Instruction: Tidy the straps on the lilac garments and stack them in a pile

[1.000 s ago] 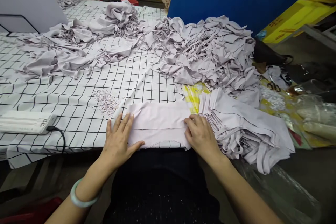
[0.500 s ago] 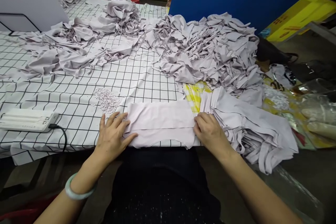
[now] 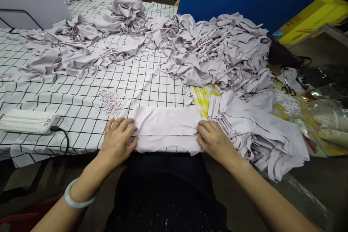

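1. Looking across a grid-patterned tablecloth (image 3: 152,88), heaped behind with crumpled pale fabric (image 3: 231,50);
2. spotting a layered stack (image 3: 263,119) just right of the folded piece (image 3: 168,120), laid flat along the near edge;
3. pinching that folded piece's left end in the left hand (image 3: 116,137), right end in the right hand (image 3: 214,139);
4. finding tiny scraps (image 3: 112,102) beyond the left hand.

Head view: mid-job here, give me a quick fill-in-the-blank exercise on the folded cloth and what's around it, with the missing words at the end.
1. The folded cloth lies ____ the left hand and the right hand.
2. The stacked fabric lies beside the ____ hand.
3. A bangle circles the ____ wrist.
4. A ____ cable is plugged into the white device.

Missing words: between; right; left; black.
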The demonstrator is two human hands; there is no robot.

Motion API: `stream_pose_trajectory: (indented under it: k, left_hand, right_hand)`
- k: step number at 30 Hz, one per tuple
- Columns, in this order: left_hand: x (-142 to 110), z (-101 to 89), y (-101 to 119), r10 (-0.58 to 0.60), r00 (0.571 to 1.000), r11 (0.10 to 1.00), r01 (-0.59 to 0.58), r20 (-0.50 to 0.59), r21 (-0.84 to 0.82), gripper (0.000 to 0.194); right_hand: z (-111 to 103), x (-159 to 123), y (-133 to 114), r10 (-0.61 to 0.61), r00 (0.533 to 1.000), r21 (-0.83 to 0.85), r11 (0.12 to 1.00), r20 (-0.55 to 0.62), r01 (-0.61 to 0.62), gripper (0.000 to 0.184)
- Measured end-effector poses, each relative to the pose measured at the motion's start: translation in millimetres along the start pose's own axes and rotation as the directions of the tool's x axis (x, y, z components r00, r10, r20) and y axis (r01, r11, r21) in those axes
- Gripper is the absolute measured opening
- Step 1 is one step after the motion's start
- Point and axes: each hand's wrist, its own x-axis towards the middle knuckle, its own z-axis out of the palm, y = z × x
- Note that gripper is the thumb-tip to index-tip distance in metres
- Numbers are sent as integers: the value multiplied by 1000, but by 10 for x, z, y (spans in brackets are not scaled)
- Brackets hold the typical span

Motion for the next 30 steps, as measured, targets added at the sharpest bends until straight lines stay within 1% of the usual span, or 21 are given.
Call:
stream_pose_trajectory:
  k: [1,4,7,9,10,12,14,15,17,18,19,20,21,22,23,24,26,27,28,29,30]
  left_hand:
    - [-7,-7,3,-5,1000,1000,5,16,2,11]
    - [-18,-71,-18,-62,997,998,63,37,-16,11]
    - [37,-112,30,-64,998,994,63,-9,-91,20]
    - [104,-47,108,-18,1000,991,15,-22,-129,32]
    - [132,18,141,14,1000,991,-14,2,-133,39]
    - [148,177,156,71,993,992,-60,97,-113,53]
    - [107,309,100,91,982,994,-78,167,-82,66]
    - [75,344,59,94,980,994,-83,177,-72,70]
    - [17,344,11,89,986,994,-80,141,-70,72]
    - [5,318,24,84,991,994,-76,102,-83,69]
    - [8,285,71,80,995,991,-74,53,-110,65]
    - [27,254,156,79,997,984,-77,3,-159,59]
    - [58,235,277,85,995,968,-93,-44,-233,53]
    - [99,235,428,107,991,935,-127,-80,-331,46]
    - [144,260,599,142,984,881,-174,-105,-441,40]
    - [189,309,777,188,975,804,-224,-121,-551,34]
    - [266,470,1097,293,947,634,-298,-134,-713,27]
    - [293,565,1217,327,935,580,-315,-139,-751,26]
    - [311,656,1303,353,924,548,-329,-144,-769,25]
    - [320,737,1356,370,917,536,-342,-149,-772,25]
    - [321,800,1383,383,911,538,-355,-154,-764,25]
  right_hand:
    - [-6,-20,7,13,1000,20,1000,-1,-13,23]
    - [-52,-61,5,34,999,86,996,-12,-33,27]
    - [-60,-5,-56,83,995,155,985,-62,-73,31]
    - [19,95,-109,150,987,168,976,-57,-139,38]
    - [82,150,-129,172,985,161,973,-24,-166,45]
    - [209,225,-149,177,980,140,972,92,-189,59]
    - [259,188,-150,170,971,143,970,170,-195,65]
    - [238,112,-158,187,968,158,964,168,-213,63]
    - [122,-150,-221,287,955,225,928,78,-297,51]
    - [53,-319,-284,364,931,286,889,26,-356,41]
    - [-2,-492,-366,454,891,362,829,10,-426,31]
    - [-27,-653,-460,542,840,443,743,41,-501,27]
    - [-15,-786,-552,608,785,521,635,119,-570,26]
    - [36,-882,-634,646,733,586,515,215,-626,26]
    - [118,-935,-695,653,695,642,399,302,-655,27]
    - [217,-949,-731,643,673,692,296,365,-658,31]
    - [396,-897,-739,605,671,778,131,429,-615,42]
    - [444,-860,-723,591,673,803,70,444,-592,42]
    - [453,-834,-705,583,670,813,28,460,-582,40]
    - [421,-829,-692,579,664,811,9,473,-585,39]
    - [351,-849,-688,581,656,801,12,482,-599,39]
